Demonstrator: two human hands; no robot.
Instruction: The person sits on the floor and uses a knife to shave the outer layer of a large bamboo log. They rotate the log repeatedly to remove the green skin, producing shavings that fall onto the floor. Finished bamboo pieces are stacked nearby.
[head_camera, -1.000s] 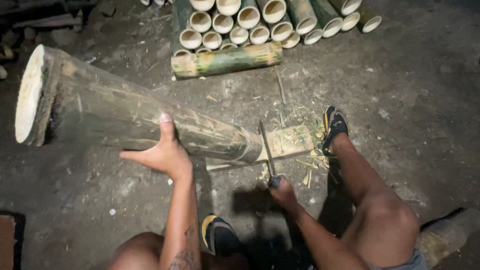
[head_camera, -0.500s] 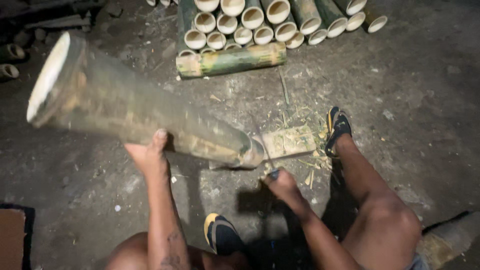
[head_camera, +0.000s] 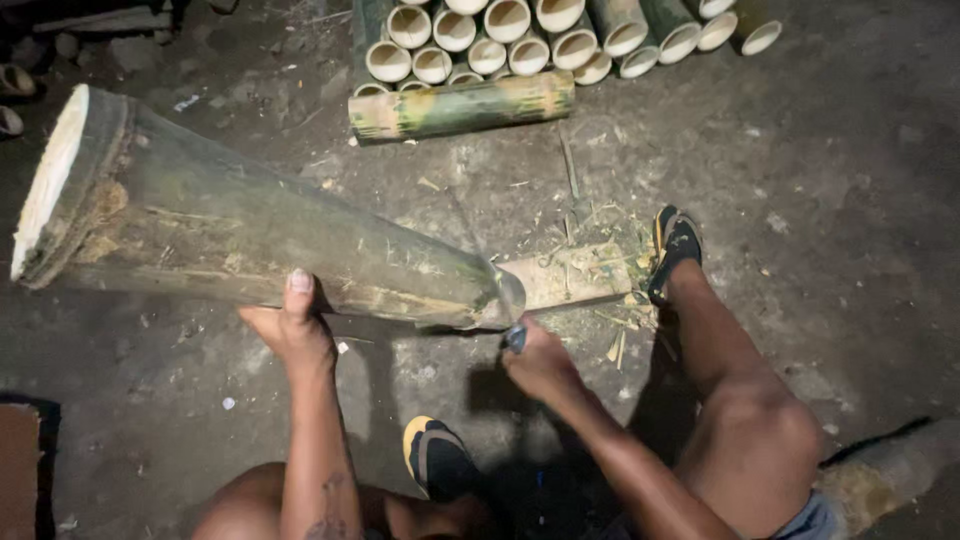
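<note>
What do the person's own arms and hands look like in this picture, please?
Both arms are bare, with no sleeves and no gloves. The left hand has a short pale thumbnail, and the left forearm carries a dark tattoo-like marking near the elbow. The right hand and right forearm show no watch, rings or bands.
</note>
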